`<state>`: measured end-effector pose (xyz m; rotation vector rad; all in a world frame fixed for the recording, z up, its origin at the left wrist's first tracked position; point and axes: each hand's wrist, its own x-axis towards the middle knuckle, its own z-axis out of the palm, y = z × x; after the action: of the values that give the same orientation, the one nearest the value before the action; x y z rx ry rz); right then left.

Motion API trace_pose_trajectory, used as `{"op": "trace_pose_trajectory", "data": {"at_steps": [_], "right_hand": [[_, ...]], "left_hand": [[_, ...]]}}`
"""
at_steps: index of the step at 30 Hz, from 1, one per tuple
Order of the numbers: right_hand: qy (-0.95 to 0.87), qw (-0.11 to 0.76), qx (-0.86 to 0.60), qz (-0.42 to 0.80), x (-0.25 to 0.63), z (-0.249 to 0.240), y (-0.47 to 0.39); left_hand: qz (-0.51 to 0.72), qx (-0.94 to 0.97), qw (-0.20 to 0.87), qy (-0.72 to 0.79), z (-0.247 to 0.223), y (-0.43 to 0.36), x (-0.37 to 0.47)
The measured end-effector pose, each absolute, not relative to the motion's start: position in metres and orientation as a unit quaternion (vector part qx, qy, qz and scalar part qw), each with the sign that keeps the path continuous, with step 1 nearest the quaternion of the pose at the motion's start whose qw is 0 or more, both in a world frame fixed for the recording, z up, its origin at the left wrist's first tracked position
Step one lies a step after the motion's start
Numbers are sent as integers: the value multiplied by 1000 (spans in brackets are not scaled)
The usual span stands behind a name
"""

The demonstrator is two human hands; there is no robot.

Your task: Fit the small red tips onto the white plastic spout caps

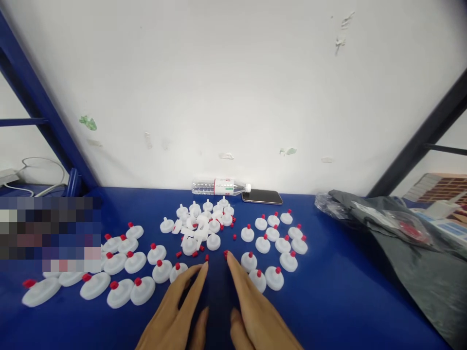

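Observation:
Both hands reach over the blue tabletop from the near edge, palms facing each other with a gap between. My left hand (177, 311) has its fingers stretched out and holds nothing; its index fingertip is at a small red cap (206, 257). Outstretched as well, my right hand (257, 311) touches or nearly touches another red cap (225, 253) with its index fingertip. Ahead lies a pile of white round spouted lids (213, 241) without caps, with white strips and loose red caps among them. Red-capped white lids (142, 290) stand to the left, and more capped lids (275, 278) to the right.
A clear water bottle (223, 187) lies by the wall beside a phone (261, 197). Grey plastic bags (383, 243) cover the table's right side. Blue frame posts (47, 97) rise at the sides. A white cable (54, 187) lies far left, near a blurred-out patch.

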<state>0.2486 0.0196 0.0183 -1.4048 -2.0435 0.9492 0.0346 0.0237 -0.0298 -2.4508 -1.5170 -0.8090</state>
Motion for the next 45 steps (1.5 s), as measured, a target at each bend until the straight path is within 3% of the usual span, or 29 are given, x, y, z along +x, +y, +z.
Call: {"op": "trace_pose_trajectory", "data": {"at_steps": [8, 22, 30, 36, 42, 45], "right_hand": [[-717, 205, -575, 336, 274, 14, 31], [-755, 175, -590, 226, 262, 23, 85], [-782, 226, -562, 147, 303, 7, 98], [-830, 293, -465, 91, 276, 30, 97], [-856, 285, -426, 70, 241, 43, 122], [-847, 330, -403, 105, 243, 47, 127]], "left_hand": [[-287, -782, 139, -535, -9, 20, 7], [-281, -790, 108, -534, -10, 21, -6], [-317, -792, 83, -516, -4, 20, -1], [-309, -792, 39, -524, 12, 30, 15], [-219, -793, -11, -568, 38, 52, 40], [-156, -796, -45, -583, 43, 60, 51]]}}
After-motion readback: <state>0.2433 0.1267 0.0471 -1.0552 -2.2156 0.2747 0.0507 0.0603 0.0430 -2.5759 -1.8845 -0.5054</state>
